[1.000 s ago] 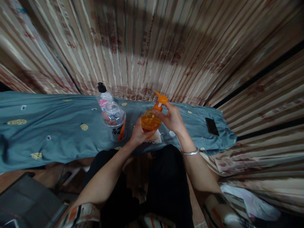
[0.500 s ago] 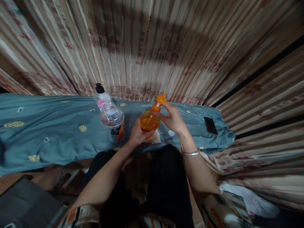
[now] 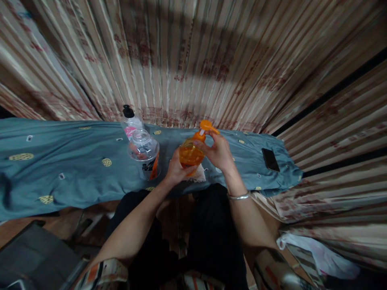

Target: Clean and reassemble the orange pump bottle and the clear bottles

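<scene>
Clasped the amber bottle (image 3: 190, 154) low in a curled left hand (image 3: 176, 170), over the cloth-draped bench (image 3: 81, 157)! Pinched its orange pump (image 3: 205, 125) between thumb and fingers of the right hand (image 3: 217, 152). Spotted bold black lettering (image 3: 148, 166) on the clear cup (image 3: 144, 175) to the left, too blurred to read; glimpsed a pink label (image 3: 130, 131) farther back, on the black-topped bottle (image 3: 136, 122), equally illegible.

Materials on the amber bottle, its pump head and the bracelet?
Amber bottle: probably glossy clear plastic, being see-through; glass isn't ruled out. Orange pump head: likely moulded plastic, smooth, opaque, evenly coloured. Bracelet: seemingly polished metal, judging by its silvery shine.
</scene>
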Tool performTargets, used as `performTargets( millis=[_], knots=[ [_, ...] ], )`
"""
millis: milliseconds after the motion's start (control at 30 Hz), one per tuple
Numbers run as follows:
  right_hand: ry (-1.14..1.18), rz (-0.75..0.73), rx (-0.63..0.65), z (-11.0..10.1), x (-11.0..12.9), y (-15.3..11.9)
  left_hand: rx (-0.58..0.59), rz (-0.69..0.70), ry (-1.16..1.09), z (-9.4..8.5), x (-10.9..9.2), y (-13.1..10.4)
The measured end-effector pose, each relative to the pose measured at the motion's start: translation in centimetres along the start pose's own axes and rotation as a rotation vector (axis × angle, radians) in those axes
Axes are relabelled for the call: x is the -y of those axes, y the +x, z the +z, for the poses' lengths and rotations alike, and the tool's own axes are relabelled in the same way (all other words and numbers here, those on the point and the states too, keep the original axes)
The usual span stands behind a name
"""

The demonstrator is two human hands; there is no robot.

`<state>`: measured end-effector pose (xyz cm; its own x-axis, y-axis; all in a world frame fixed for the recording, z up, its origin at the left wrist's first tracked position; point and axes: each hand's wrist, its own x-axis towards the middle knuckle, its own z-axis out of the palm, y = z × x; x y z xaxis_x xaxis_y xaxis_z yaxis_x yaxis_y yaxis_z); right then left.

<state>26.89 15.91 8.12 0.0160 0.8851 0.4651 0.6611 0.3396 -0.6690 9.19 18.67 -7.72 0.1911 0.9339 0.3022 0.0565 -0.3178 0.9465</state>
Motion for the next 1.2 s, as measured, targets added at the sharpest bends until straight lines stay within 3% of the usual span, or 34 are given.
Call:
performTargets(
  millis=[67,133,333,400,567,800,1067,1200],
  knots=[
    [-0.093,0.026,-0.115,0.6,0.2,-0.1,-0.001,-0.004,0.002,0.0,0.0,0.0],
    [-0.117,0.020,-0.153,0.9,0.3,-0.3,0.005,-0.010,0.000,0.0,0.0,0.0],
    [0.084,-0.052,0.073,0.0,-0.3,-0.3,0.010,-0.015,-0.003,-0.1,-0.5,0.0],
    [0.062,-0.044,0.047,0.3,-0.2,-0.2,0.006,-0.019,0.002,-0.2,-0.7,-0.1],
    [-0.149,0.034,-0.168,1.3,0.6,-0.3,0.006,-0.027,0.023,-0.3,-0.7,-0.1],
    [0.092,-0.078,0.048,-0.4,-0.1,-0.4,0.011,-0.013,0.034,-0.3,-0.4,-0.1],
    [-0.101,0.103,-0.202,1.4,0.8,-0.6,0.005,-0.028,0.013,0.1,-0.1,-0.2],
    [-0.016,0.065,-0.131,1.3,0.7,-0.8,0.002,-0.031,0.021,-0.1,-0.5,-0.2]
  ],
)
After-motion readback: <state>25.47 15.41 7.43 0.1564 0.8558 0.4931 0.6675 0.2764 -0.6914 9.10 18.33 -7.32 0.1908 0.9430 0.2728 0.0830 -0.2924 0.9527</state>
